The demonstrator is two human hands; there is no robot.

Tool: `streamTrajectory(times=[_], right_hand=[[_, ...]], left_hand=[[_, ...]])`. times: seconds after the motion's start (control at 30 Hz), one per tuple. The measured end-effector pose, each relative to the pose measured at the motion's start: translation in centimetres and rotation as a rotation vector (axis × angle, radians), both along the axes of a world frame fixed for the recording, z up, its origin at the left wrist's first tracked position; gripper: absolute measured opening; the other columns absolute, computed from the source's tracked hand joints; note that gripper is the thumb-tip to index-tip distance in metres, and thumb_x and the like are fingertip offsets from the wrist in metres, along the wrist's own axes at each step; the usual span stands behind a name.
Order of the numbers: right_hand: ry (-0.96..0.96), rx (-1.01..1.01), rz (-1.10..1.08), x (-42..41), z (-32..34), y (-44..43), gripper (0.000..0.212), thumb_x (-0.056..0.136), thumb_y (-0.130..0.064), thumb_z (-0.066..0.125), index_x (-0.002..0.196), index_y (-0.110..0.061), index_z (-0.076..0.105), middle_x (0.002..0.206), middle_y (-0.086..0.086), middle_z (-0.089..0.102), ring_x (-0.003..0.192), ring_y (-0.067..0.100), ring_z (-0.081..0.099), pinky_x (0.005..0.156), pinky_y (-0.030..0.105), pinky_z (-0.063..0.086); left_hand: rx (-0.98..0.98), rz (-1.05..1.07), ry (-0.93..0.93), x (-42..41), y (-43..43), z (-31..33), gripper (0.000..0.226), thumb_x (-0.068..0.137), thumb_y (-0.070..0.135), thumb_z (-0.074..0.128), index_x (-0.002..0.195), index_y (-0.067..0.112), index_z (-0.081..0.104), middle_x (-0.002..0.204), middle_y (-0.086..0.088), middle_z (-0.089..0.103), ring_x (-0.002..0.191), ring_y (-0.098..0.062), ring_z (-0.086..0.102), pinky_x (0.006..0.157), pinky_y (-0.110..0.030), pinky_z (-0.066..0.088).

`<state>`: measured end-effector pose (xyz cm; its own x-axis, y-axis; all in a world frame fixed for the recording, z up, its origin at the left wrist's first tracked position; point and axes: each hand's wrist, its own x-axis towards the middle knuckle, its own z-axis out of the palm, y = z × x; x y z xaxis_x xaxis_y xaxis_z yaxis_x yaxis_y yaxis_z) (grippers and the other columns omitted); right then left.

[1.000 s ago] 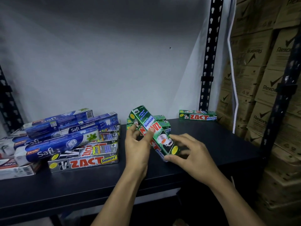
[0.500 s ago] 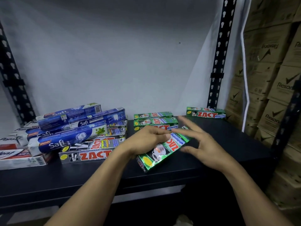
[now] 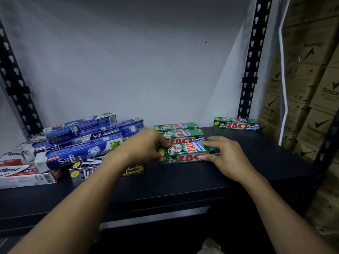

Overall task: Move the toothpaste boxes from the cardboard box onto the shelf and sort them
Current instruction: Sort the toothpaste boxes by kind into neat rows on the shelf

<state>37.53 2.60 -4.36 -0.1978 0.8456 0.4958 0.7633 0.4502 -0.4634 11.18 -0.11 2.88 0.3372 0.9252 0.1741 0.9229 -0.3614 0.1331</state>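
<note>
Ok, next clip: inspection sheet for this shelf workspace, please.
Surface: black shelf board, matte.
Job's things: front green ZACT Whitening box lies flat before a green ZACT row; lone green ZACT box rear right; blue Safi boxes, black-silver ZACT Smokers box, white-red Pepsodent boxes piled left.
Clutter: nothing seen.
Hands: left hand and right hand hold the front box's ends.
Cables: white strip by right upright; cannot tell.
Surroundings: brown Rexona cartons stacked right.

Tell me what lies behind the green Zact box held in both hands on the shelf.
Behind the front Zact box sits a second green Zact box, standing higher, then a third green Zact box farther back. What lies under the second is covered.
</note>
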Motion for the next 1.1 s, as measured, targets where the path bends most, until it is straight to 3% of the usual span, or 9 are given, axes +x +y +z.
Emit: streamTrajectory(times=[0.1, 0.23, 0.63, 0.9, 1.1], right_hand=[[-0.05, -0.031, -0.023, -0.6, 0.5, 0.9, 0.054, 0.081, -0.034, 0.08, 0.132, -0.026, 0.063, 0.142, -0.001, 0.053, 0.13, 0.018, 0.048, 0.108, 0.032, 0.037], [-0.118, -0.071, -0.012, -1.0, 1.1, 1.7, 0.055, 0.081, -0.036, 0.08, 0.132, -0.028, 0.063, 0.135, -0.001, 0.054, 0.123, 0.016, 0.049, 0.105, 0.033, 0.041], [-0.067, 0.003, -0.015, -1.7, 0.0, 2.6, 0.051, 0.083, -0.038, 0.078, 0.131, -0.03, 0.064, 0.133, -0.003, 0.057, 0.121, 0.016, 0.053, 0.101, 0.031, 0.043], [-0.051, 0.025, -0.032, -1.8, -0.4, 2.6, 0.05, 0.084, -0.037, 0.077, 0.131, -0.03, 0.064, 0.135, -0.002, 0.056, 0.122, 0.018, 0.052, 0.103, 0.035, 0.046], [-0.059, 0.014, -0.035, -1.9, -0.5, 2.6, 0.051, 0.085, -0.04, 0.075, 0.133, -0.029, 0.063, 0.138, -0.003, 0.055, 0.124, 0.018, 0.051, 0.103, 0.037, 0.046]], left_hand=[[0.05, 0.03, -0.008, -1.6, 0.8, 0.8, 0.045, 0.076, 0.019, 0.084, 0.12, 0.023, 0.072, 0.111, 0.005, 0.073, 0.099, -0.009, 0.066, 0.088, -0.028, 0.053], [0.134, 0.074, -0.047, -3.8, 1.7, 1.2, 0.036, 0.078, 0.011, 0.081, 0.111, 0.023, 0.075, 0.105, 0.002, 0.074, 0.093, -0.011, 0.068, 0.085, -0.037, 0.058], [0.096, 0.097, 0.034, -5.4, 2.5, -0.3, 0.039, 0.082, 0.016, 0.079, 0.121, 0.021, 0.071, 0.116, 0.003, 0.073, 0.104, -0.011, 0.066, 0.091, -0.031, 0.055], [0.087, 0.076, -0.052, -4.2, 3.1, -0.8, 0.041, 0.078, 0.035, 0.083, 0.115, 0.02, 0.074, 0.111, 0.005, 0.073, 0.098, -0.01, 0.064, 0.082, -0.027, 0.05], [0.049, 0.065, -0.099, -3.7, 3.5, -1.7, 0.043, 0.078, 0.038, 0.082, 0.117, 0.023, 0.072, 0.114, 0.007, 0.071, 0.097, -0.007, 0.061, 0.082, -0.026, 0.05]])
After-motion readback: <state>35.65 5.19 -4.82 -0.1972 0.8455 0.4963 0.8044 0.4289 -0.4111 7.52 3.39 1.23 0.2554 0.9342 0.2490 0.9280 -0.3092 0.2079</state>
